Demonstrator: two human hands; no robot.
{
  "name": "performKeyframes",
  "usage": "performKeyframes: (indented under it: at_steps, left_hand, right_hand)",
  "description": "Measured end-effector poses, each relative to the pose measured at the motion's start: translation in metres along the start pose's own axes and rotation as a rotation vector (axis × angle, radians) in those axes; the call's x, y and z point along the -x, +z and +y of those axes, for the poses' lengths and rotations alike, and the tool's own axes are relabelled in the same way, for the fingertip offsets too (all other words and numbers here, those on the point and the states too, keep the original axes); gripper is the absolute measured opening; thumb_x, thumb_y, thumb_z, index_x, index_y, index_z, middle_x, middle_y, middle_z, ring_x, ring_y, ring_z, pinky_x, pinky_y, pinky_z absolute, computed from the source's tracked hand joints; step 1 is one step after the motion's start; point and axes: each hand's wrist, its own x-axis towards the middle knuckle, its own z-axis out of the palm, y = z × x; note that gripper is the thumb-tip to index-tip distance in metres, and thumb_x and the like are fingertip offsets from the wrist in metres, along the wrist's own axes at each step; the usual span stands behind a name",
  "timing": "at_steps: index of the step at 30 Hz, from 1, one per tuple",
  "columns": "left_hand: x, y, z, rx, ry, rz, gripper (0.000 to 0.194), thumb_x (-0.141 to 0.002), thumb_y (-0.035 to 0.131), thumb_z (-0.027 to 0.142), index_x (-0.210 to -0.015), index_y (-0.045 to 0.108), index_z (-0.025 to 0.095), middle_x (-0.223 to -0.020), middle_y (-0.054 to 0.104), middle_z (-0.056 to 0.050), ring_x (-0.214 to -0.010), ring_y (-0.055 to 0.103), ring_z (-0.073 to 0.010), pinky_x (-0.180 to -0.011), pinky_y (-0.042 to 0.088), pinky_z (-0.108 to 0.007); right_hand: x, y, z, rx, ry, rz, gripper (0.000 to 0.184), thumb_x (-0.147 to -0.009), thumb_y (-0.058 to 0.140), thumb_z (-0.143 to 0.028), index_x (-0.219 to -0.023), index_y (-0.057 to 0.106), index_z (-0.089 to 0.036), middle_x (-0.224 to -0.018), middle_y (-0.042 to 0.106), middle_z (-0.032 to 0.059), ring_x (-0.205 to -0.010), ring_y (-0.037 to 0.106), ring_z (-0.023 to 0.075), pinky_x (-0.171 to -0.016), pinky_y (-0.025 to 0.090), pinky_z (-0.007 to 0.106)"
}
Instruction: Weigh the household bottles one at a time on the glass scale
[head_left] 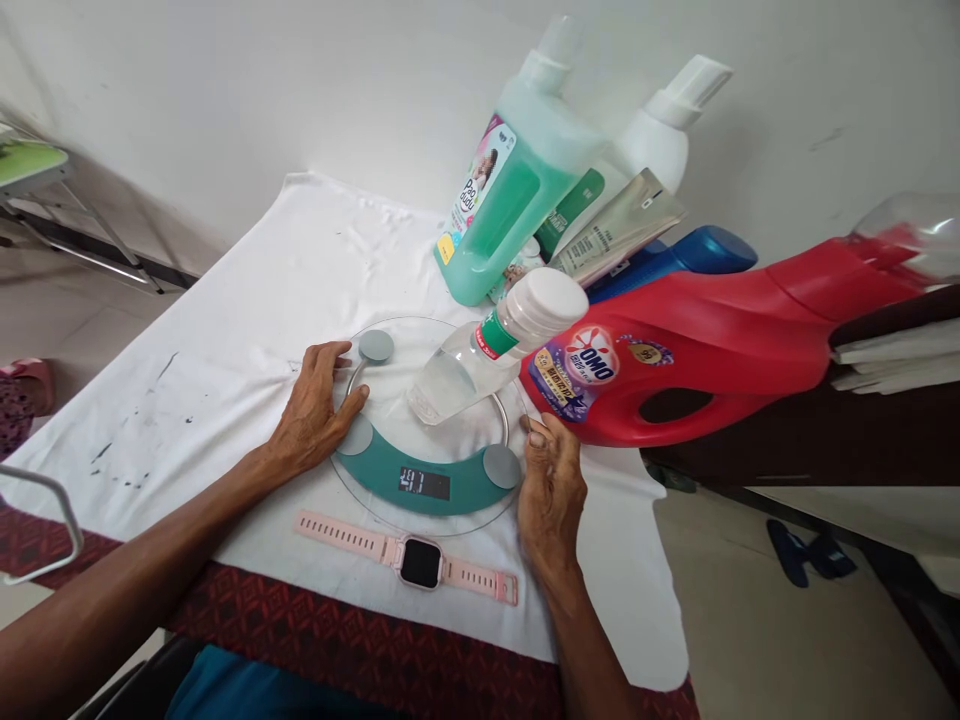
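Note:
A round glass bathroom scale (pixel 397 490) lies on the white cloth, with a teal arc and a lit display at its near side. On its glass stands a clear plastic bottle (pixel 442 375) with a white cap, a green label and clear liquid inside. My left hand (pixel 315 410) grips the scale's left edge, thumb over the glass by a grey foot pad. At the right edge, my right hand (pixel 551 485) has its fingers curled against the rim; its fingertips are partly hidden. A pink smartwatch (pixel 420 562) lies flat in front of the scale.
Behind the scale stand a green detergent bottle (pixel 517 180), a white bottle (pixel 660 130), a squeeze tube (pixel 619 230) and a blue bottle (pixel 705 250). A large red OMO bottle (pixel 720 340) stands close by my right hand. The white cloth (pixel 187 400) is wrinkled and stained.

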Motion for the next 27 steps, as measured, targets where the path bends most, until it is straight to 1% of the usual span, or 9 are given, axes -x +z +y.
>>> performKeyframes:
  at_steps: [2,5,9,11,15,18,21,24,27]
  left_hand:
    - [0.001,0.001,0.000,0.012,-0.007,0.005,0.047,-0.098,0.059,0.035,-0.141,0.047,0.019,-0.135,0.054,-0.014,-0.117,0.065,-0.0264,-0.104,0.056,-0.053]
    - [0.002,0.002,-0.001,0.035,-0.014,0.022,0.046,-0.098,0.058,0.034,-0.141,0.046,0.020,-0.134,0.054,-0.013,-0.118,0.065,-0.0272,-0.105,0.055,-0.054]
    - [0.003,0.005,-0.003,0.059,-0.001,0.027,0.046,-0.099,0.056,0.032,-0.142,0.043,0.020,-0.135,0.052,-0.014,-0.117,0.065,-0.0275,-0.105,0.055,-0.055]
    - [0.003,0.007,-0.005,0.076,0.012,0.036,0.046,-0.100,0.055,0.031,-0.142,0.042,0.021,-0.136,0.051,-0.014,-0.118,0.065,-0.0275,-0.105,0.055,-0.055]
    - [0.006,0.011,-0.008,0.127,0.054,0.070,0.046,-0.100,0.053,0.026,-0.143,0.039,0.021,-0.137,0.049,-0.014,-0.119,0.064,-0.0275,-0.106,0.055,-0.055]
    - [0.008,0.014,-0.007,0.163,0.054,0.085,0.048,-0.100,0.052,0.023,-0.144,0.037,0.022,-0.140,0.047,-0.015,-0.125,0.061,-0.0295,-0.107,0.055,-0.056]
    - [0.009,0.014,-0.006,0.201,0.035,0.083,0.048,-0.101,0.050,0.021,-0.146,0.035,0.023,-0.143,0.045,-0.016,-0.129,0.059,-0.0307,-0.107,0.055,-0.057]
    - [0.010,0.014,-0.005,0.231,0.026,0.076,0.051,-0.101,0.049,0.020,-0.149,0.033,0.025,-0.145,0.044,-0.016,-0.132,0.058,-0.0311,-0.108,0.055,-0.057]
    - [0.010,0.014,-0.005,0.237,0.003,0.080,0.052,-0.101,0.050,0.021,-0.150,0.033,0.026,-0.147,0.043,-0.015,-0.137,0.056,-0.0323,-0.109,0.055,-0.057]
  right_hand:
    - [0.002,-0.002,-0.002,-0.004,-0.013,0.026,0.069,-0.098,0.048,-0.069,-0.140,0.057,-0.015,-0.141,0.066,0.0207,-0.129,0.063,0.0336,-0.110,0.045,0.055]
    - [0.003,-0.005,-0.019,0.025,-0.110,0.069,0.070,-0.093,0.058,-0.067,-0.141,0.057,-0.017,-0.148,0.060,0.0196,-0.135,0.058,0.0359,-0.114,0.041,0.059]
    - [-0.005,0.002,-0.063,-0.110,-0.226,-0.064,0.077,-0.085,0.076,-0.058,-0.150,0.050,-0.026,-0.155,0.055,0.0136,-0.143,0.052,0.0341,-0.115,0.043,0.057]
    - [-0.012,0.013,-0.088,-0.197,-0.242,-0.115,0.079,-0.081,0.081,-0.054,-0.149,0.050,-0.027,-0.151,0.058,0.0128,-0.139,0.056,0.0324,-0.113,0.046,0.054]
    - [-0.022,0.034,-0.123,-0.220,-0.238,-0.078,0.072,-0.076,0.086,-0.051,-0.136,0.059,-0.022,-0.128,0.071,0.0119,-0.117,0.068,0.0291,-0.105,0.052,0.049]
    - [-0.023,0.040,-0.132,-0.147,-0.182,-0.050,0.062,-0.072,0.087,-0.054,-0.119,0.069,-0.018,-0.115,0.076,0.0122,-0.106,0.072,0.0302,-0.098,0.056,0.048]
    - [-0.023,0.037,-0.132,-0.082,-0.114,0.005,0.058,-0.066,0.088,-0.059,-0.104,0.074,-0.017,-0.105,0.079,0.0130,-0.097,0.075,0.0326,-0.092,0.058,0.049]
    - [-0.029,0.030,-0.130,-0.082,-0.058,0.101,0.058,-0.064,0.089,-0.061,-0.099,0.075,-0.016,-0.099,0.080,0.0128,-0.092,0.075,0.0330,-0.088,0.059,0.050]
    - [-0.044,0.024,-0.131,-0.065,-0.086,0.215,0.059,-0.064,0.090,-0.059,-0.102,0.076,-0.017,-0.101,0.079,0.0119,-0.093,0.075,0.0325,-0.089,0.059,0.050]
